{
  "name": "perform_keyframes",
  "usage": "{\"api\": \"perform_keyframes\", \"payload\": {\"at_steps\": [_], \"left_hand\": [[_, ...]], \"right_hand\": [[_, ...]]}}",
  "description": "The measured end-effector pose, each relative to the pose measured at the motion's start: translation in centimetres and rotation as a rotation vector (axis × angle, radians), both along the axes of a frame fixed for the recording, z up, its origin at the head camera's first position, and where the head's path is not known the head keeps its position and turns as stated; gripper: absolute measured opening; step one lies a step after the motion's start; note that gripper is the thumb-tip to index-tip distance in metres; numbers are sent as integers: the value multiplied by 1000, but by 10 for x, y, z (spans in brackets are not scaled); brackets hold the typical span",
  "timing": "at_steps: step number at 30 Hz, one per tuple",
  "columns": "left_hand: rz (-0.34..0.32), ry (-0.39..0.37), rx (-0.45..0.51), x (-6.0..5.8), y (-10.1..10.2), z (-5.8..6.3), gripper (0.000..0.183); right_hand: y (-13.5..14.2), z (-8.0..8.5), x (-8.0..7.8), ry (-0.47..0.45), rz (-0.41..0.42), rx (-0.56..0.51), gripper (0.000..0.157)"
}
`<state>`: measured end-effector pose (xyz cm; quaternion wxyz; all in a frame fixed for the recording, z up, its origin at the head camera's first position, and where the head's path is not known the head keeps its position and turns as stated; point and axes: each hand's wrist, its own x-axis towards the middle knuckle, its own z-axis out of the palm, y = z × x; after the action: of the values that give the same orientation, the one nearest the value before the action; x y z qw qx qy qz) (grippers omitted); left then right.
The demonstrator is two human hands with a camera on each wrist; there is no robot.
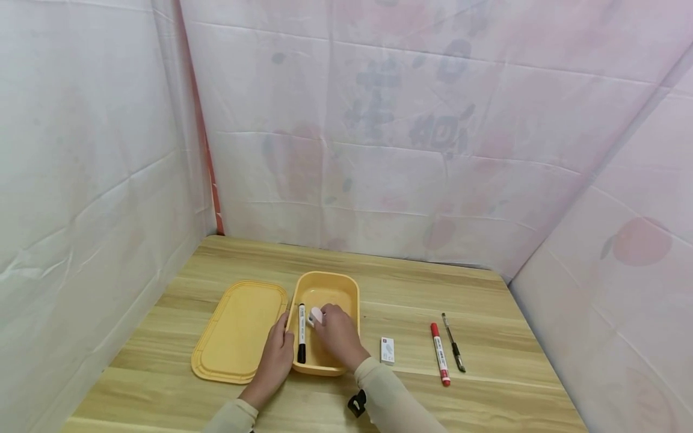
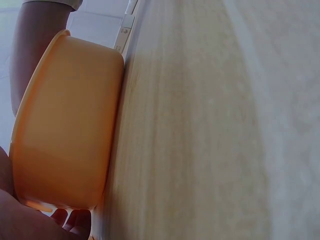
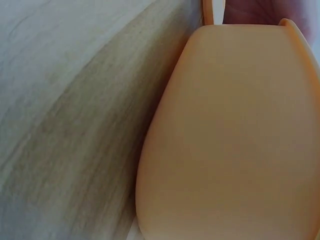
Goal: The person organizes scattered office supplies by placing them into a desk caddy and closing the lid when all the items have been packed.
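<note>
A yellow plastic box [image 1: 353, 294], uncovered, stands on the table. My left hand [image 1: 278, 352] holds it at its left side, fingers along the outer wall; the left wrist view shows the thumb by the rim. Inside, along the left wall, lies a black-and-white marker [image 1: 302, 331], black cap toward me. My right hand [image 1: 339, 334] reaches into the box and grips a small pale pink and white stapler-like object [image 1: 316, 315], partly hidden by the fingers. In the right wrist view the box wall [image 3: 235, 130] hides most of that hand's work.
The flat yellow lid [image 1: 240, 331] lies left of the box. To the right are a small white carton [image 1: 387, 350], a red-and-white marker [image 1: 440, 355] and a black pen [image 1: 453, 343]. Pale printed sheets [image 1: 346, 120] hang around the wooden table [image 1: 400, 300].
</note>
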<state>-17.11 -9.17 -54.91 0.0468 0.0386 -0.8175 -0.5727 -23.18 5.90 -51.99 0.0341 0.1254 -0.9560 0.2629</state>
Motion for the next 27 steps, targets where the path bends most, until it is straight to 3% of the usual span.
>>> {"api": "perform_keyframes", "payload": {"at_steps": [8, 15, 27], "left_hand": [[6, 2, -1, -1, 1, 0, 53], [-1, -4, 0, 0, 0, 0, 53], [0, -13, 12, 0, 1, 0, 53]], "right_hand": [[2, 2, 3, 11, 21, 40, 38], [3, 7, 4, 34, 13, 18, 37], [12, 18, 6, -9, -31, -27, 43]]}}
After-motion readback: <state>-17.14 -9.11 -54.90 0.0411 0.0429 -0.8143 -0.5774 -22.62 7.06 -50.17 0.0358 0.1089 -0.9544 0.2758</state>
